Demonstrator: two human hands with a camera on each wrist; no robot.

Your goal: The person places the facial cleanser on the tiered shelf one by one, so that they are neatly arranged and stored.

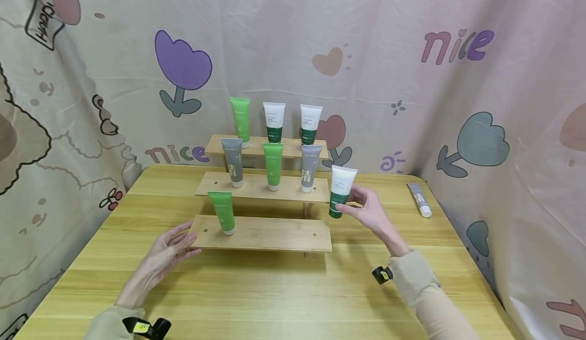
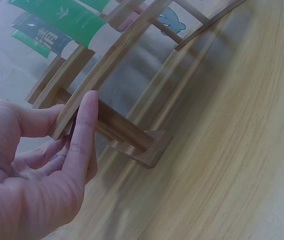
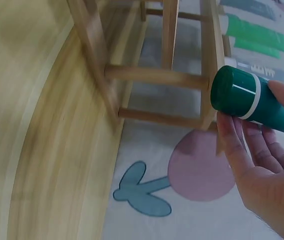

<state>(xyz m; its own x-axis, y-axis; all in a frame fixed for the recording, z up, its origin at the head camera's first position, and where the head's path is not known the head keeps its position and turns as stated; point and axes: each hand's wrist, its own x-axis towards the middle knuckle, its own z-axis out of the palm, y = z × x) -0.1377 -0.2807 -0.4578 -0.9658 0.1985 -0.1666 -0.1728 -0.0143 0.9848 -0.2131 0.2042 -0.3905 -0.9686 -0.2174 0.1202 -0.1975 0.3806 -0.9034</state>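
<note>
My right hand (image 1: 366, 208) holds a white and dark-green squeeze tube (image 1: 342, 191) upright, cap down, off the right end of the wooden tiered rack's lower boards. In the right wrist view its green cap (image 3: 235, 92) sits between thumb and fingers. My left hand (image 1: 170, 251) pinches the left end of the rack's bottom board (image 1: 274, 235), thumb above and fingers below, as the left wrist view shows. On that board a green tube (image 1: 223, 213) stands toward the left. The middle board (image 1: 252, 190) carries a grey-blue tube (image 1: 233, 162), a green tube (image 1: 273, 166) and another grey-blue tube (image 1: 310, 168).
On the rack's top board (image 1: 293, 149) stand a green tube (image 1: 240, 120) and two white and dark-green tubes (image 1: 274, 121). A grey-blue tube (image 1: 418, 198) lies on the wooden table (image 1: 274, 299) at the right. A patterned curtain (image 1: 375, 34) hangs behind and along both sides.
</note>
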